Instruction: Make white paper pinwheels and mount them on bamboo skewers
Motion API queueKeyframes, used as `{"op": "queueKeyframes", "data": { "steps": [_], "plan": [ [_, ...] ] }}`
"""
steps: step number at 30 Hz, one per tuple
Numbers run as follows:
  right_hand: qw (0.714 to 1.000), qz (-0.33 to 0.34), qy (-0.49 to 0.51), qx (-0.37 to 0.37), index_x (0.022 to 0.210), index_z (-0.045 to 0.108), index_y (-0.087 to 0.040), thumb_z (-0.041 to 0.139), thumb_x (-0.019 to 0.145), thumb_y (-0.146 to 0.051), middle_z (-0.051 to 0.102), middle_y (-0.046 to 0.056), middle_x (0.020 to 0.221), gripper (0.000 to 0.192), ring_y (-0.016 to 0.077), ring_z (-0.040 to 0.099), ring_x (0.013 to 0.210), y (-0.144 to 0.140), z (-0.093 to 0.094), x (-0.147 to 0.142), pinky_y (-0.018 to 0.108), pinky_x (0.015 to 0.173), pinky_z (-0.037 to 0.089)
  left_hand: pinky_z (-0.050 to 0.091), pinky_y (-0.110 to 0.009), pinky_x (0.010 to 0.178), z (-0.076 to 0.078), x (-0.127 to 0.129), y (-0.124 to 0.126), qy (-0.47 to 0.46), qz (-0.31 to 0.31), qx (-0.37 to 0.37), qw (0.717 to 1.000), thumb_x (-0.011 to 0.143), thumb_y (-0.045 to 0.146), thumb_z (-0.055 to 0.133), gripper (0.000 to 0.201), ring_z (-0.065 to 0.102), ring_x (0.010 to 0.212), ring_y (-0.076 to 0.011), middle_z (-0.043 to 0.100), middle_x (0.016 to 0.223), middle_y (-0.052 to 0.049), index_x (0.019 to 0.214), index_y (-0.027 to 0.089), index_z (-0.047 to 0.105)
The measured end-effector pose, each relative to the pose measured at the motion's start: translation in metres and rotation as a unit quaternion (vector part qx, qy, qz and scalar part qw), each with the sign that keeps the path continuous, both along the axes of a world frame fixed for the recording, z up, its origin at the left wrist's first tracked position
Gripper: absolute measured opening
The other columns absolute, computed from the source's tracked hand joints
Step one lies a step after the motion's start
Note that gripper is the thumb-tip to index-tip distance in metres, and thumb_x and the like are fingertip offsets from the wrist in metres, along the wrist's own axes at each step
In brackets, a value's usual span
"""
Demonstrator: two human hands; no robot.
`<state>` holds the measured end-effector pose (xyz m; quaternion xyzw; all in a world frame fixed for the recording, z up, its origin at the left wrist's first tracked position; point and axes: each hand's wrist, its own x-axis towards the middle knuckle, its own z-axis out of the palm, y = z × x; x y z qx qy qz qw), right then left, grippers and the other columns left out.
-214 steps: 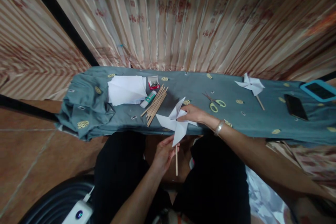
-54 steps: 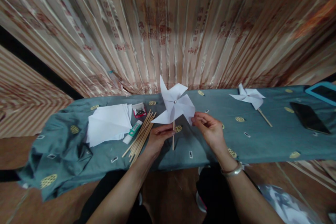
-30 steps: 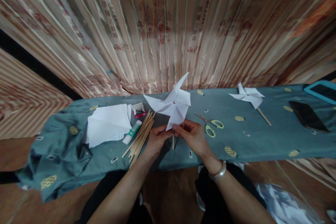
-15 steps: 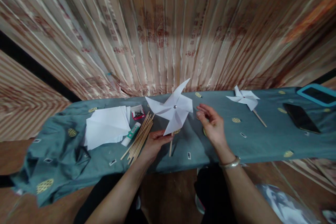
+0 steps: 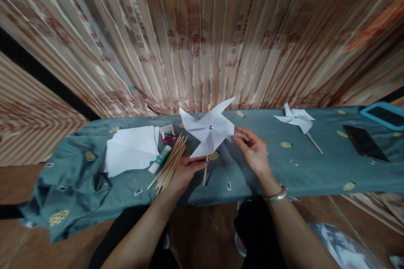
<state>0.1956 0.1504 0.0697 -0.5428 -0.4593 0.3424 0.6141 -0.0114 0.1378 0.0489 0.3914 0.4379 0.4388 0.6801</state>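
- Frame centre: our left hand grips a white pinwheel by its stick;
- our right hand has fingers at a blade; whether they pinch, we cannot tell.

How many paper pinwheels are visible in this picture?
2. One paper pinwheel is in the left hand, held by its stick; the other pinwheel lies on the patterned cloth, left of the black smartphone.

The held stick is partly hidden by paper blades. The blue-framed device is cropped at right.
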Motion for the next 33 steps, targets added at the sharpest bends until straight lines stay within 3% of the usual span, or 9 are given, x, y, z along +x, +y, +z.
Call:
{"op": "queueKeyframes", "data": {
  "steps": [6, 13, 27, 33],
  "plan": [
    [0.995, 0.025, 0.091, -0.032, 0.089, 0.072, -0.021, 0.08, 0.061, -0.04, 0.071, -0.002, 0.067, 0.035, 0.0133, 0.062, 0.062, -0.01, 0.004, -0.015, 0.028, 0.066, 0.049, 0.049, -0.04, 0.094, -0.003, 0.001, 0.002, 0.004, 0.024, 0.004, 1.0, 0.053, 0.026, 0.085, 0.034, 0.07, 0.089, -0.0255, 0.077, 0.09, -0.009, 0.085, 0.016, 0.078],
    [0.983, 0.079, 0.159, -0.056, 0.081, 0.072, -0.024, 0.085, 0.053, -0.045, 0.071, -0.003, 0.062, 0.038, 0.0147, 0.064, 0.058, -0.015, 0.003, -0.034, 0.03, 0.066, 0.054, 0.05, -0.04, 0.092, 0.0, 0.003, 0.002, -0.001, 0.045, -0.012, 0.999, 0.05, 0.027, 0.086, 0.036, 0.071, 0.085, -0.0253, 0.077, 0.086, -0.009, 0.083, 0.015, 0.078],
    [0.974, 0.089, 0.192, -0.083, 0.075, 0.072, -0.023, 0.088, 0.047, -0.045, 0.072, -0.002, 0.063, 0.039, 0.0135, 0.063, 0.056, -0.018, 0.006, -0.046, 0.026, 0.06, 0.054, 0.048, -0.039, 0.095, 0.002, 0.005, 0.0, -0.015, 0.034, -0.012, 0.999, 0.052, 0.024, 0.085, 0.037, 0.07, 0.088, -0.0254, 0.077, 0.088, -0.01, 0.088, 0.014, 0.078],
    [0.975, 0.128, 0.16, -0.089, 0.078, 0.07, -0.022, 0.084, 0.056, -0.046, 0.071, -0.002, 0.064, 0.036, 0.0142, 0.064, 0.059, -0.021, 0.005, -0.048, 0.028, 0.065, 0.053, 0.045, -0.04, 0.098, 0.004, 0.007, -0.001, -0.024, 0.01, -0.003, 1.0, 0.055, 0.028, 0.084, 0.037, 0.068, 0.098, -0.0275, 0.076, 0.095, -0.01, 0.089, 0.015, 0.078]
  ]
}}
